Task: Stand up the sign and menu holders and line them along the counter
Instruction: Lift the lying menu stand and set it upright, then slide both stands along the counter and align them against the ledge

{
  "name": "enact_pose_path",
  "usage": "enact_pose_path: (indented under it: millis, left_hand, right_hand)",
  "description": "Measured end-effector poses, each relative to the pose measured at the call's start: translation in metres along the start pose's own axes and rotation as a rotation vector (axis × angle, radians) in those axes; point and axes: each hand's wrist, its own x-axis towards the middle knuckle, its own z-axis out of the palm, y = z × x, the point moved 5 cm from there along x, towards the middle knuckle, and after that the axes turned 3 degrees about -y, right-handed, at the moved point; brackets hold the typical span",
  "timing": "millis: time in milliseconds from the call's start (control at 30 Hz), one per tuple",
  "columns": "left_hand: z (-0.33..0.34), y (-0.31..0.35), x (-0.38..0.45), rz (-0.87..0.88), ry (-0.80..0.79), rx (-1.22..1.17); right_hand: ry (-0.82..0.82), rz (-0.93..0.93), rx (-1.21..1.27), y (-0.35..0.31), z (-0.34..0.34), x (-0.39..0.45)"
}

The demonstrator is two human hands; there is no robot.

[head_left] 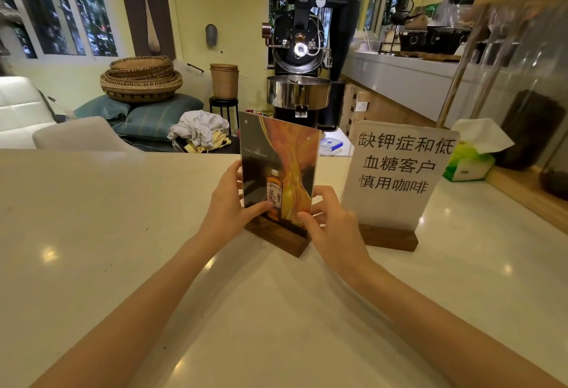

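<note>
Both mitts on the menu holder [278, 172]: my left hand [229, 203] pinches its left edge, right hand [330, 218] its lower right. It's upright on its wood base, mid counter [107, 218], twisted vs the sign holder [396, 178] just beside. Next, prob.: square it w/ that one.
</note>
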Motion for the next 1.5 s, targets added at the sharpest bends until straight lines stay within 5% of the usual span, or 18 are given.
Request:
enact_pose_path:
  millis: [300, 467, 667, 1033, 1500]
  left_hand:
    - [0.004, 0.014, -0.008, -0.021, 0.027, 0.012]
    - [0.015, 0.035, -0.023, -0.063, 0.019, -0.079]
    - [0.033, 0.039, -0.028, -0.158, 0.012, -0.030]
    - [0.030, 0.041, -0.025, -0.090, 0.101, -0.060]
    - [0.076, 0.055, 0.002, 0.001, 0.034, -0.121]
  right_hand:
    - [-0.044, 0.067, 0.072, 0.010, -0.035, -0.007]
    - [0.115, 0.181, 0.139, 0.034, -0.087, -0.013]
    - [0.486, 0.320, 0.108, 0.064, -0.147, -0.032]
    - [-0.110, 0.527, 0.387, 0.100, -0.136, -0.003]
    - [-0.132, 0.501, 0.298, 0.116, -0.164, -0.002]
